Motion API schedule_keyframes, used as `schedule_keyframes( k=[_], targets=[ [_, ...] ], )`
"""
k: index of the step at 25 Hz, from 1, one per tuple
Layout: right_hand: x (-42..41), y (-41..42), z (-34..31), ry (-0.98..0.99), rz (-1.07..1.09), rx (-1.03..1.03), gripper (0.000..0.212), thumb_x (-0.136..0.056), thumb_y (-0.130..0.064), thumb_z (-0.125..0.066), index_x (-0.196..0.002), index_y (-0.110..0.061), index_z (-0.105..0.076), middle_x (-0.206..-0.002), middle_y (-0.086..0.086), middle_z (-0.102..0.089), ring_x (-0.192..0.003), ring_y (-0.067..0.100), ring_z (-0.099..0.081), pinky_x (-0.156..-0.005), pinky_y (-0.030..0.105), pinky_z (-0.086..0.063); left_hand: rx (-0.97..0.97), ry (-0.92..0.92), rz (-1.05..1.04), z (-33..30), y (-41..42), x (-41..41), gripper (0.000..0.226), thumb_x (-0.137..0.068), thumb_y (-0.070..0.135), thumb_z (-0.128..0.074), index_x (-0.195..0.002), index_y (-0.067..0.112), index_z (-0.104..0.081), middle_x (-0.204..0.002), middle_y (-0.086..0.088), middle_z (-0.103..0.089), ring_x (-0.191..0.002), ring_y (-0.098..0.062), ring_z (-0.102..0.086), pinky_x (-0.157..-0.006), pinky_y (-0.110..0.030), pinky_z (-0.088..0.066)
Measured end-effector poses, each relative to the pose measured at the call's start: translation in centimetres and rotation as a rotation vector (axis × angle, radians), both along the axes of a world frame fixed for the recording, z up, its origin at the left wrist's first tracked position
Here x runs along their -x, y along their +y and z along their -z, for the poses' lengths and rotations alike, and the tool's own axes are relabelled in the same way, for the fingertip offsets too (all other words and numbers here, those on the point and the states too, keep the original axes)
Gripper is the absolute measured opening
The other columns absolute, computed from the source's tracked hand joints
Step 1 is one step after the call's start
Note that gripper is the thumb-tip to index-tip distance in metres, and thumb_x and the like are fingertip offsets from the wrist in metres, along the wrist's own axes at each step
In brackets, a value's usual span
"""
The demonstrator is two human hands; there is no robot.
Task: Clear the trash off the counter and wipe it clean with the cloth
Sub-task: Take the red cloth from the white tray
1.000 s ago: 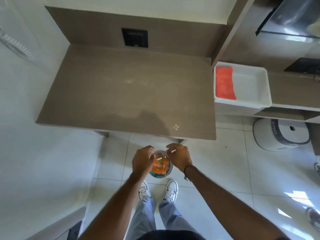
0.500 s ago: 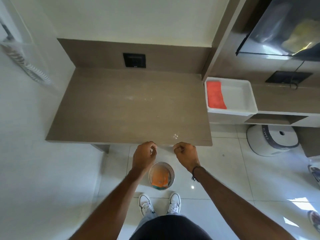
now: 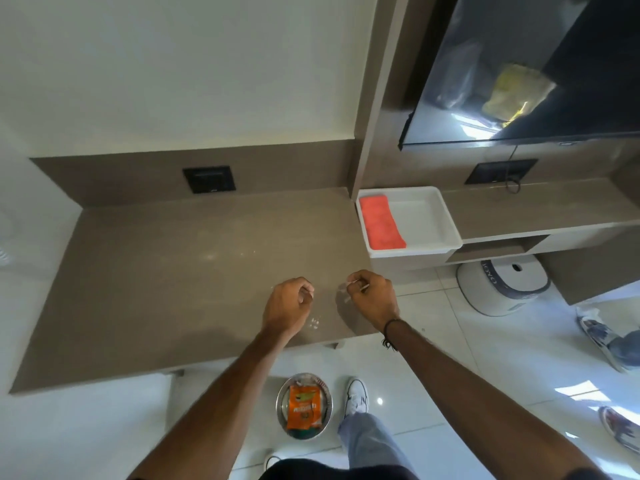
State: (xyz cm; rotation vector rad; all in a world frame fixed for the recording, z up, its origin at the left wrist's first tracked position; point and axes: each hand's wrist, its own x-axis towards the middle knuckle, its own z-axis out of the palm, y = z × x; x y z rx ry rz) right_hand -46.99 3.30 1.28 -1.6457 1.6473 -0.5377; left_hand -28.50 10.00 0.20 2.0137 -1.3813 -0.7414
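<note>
Head-camera view, looking down: both hands hang over the near right part of the brown counter (image 3: 166,271), just below frame centre. The left hand (image 3: 289,306) is curled into a loose fist, fingers folded to the palm, and whether it holds anything cannot be told. The right hand (image 3: 374,297) is also curled, its thumb and forefinger pinched on a thin pale scrap (image 3: 353,282) whose ends poke out left and right of the fingertips; another small pale scrap (image 3: 347,299) shows just below them against the counter. A few tiny white specks (image 3: 314,323) lie on the counter near the left wrist. At lower centre, on the tiled floor, a round metal bin (image 3: 304,405) holds an orange snack packet (image 3: 304,408), long axis running up and down the frame, its print too blurred to read. At right of centre a white tray (image 3: 426,220) holds a folded orange cloth (image 3: 381,223) against its left wall, long axis running from upper left to lower right. Farther right, a white appliance (image 3: 505,285) on the floor carries lettering, partly cut off and unreadable.
</note>
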Motion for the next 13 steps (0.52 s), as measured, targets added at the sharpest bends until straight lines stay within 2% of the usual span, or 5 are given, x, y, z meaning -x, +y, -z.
schedule_keyframes(
  k=[4,6,8,10,13],
  targets=[
    [4.1,-10.5,1.9,0.008,0.121,-0.039,0.021,-0.079,-0.026,-0.061,-0.096,-0.026,-0.073,-0.079,-0.005,-0.075,-0.077,0.019,-0.072,-0.074,0.030,-0.059,0.007,0.066,0.020,1.6,-10.9,4.1,0.019,-0.087,0.009,-0.058,-0.086,0.017,-0.075,-0.084,0.002,-0.079,-0.072,-0.012,-0.072,-0.075,-0.029,-0.061],
    [4.8,-12.0,1.9,0.006,0.168,-0.046,0.027,-0.078,-0.026,-0.061,-0.103,-0.027,-0.071,-0.082,-0.003,-0.074,-0.081,0.023,-0.071,-0.076,0.032,-0.059,0.007,0.145,0.015,1.6,-12.7,5.3,0.018,-0.092,0.009,-0.058,-0.097,0.014,-0.074,-0.093,-0.003,-0.079,-0.077,-0.010,-0.070,-0.082,-0.031,-0.061],
    [6.4,-16.4,3.4,0.028,0.189,-0.116,0.037,-0.077,-0.024,-0.060,-0.114,-0.023,-0.065,-0.092,0.001,-0.076,-0.089,0.026,-0.072,-0.081,0.038,-0.060,-0.066,0.205,0.069,2.7,-17.7,8.1,0.024,-0.096,0.005,-0.053,-0.111,0.008,-0.071,-0.107,-0.009,-0.078,-0.092,-0.015,-0.072,-0.093,-0.033,-0.060],
    [8.0,-21.4,5.6,0.079,0.168,-0.212,0.051,-0.078,-0.023,-0.062,-0.128,-0.019,-0.057,-0.108,0.007,-0.075,-0.100,0.029,-0.070,-0.087,0.041,-0.060,-0.180,0.223,0.151,3.8,-23.8,11.3,0.034,-0.097,0.001,-0.048,-0.126,0.005,-0.064,-0.125,-0.016,-0.071,-0.113,-0.028,-0.069,-0.103,-0.038,-0.055],
    [9.2,-26.5,8.4,0.159,0.085,-0.330,0.065,-0.081,-0.033,-0.067,-0.141,-0.015,-0.047,-0.129,0.013,-0.065,-0.117,0.032,-0.064,-0.097,0.041,-0.055,-0.354,0.088,0.151,5.6,-30.4,14.2,0.053,-0.095,0.001,-0.050,-0.147,0.006,-0.045,-0.149,-0.019,-0.052,-0.135,-0.035,-0.053,-0.112,-0.038,-0.045]
  ],
)
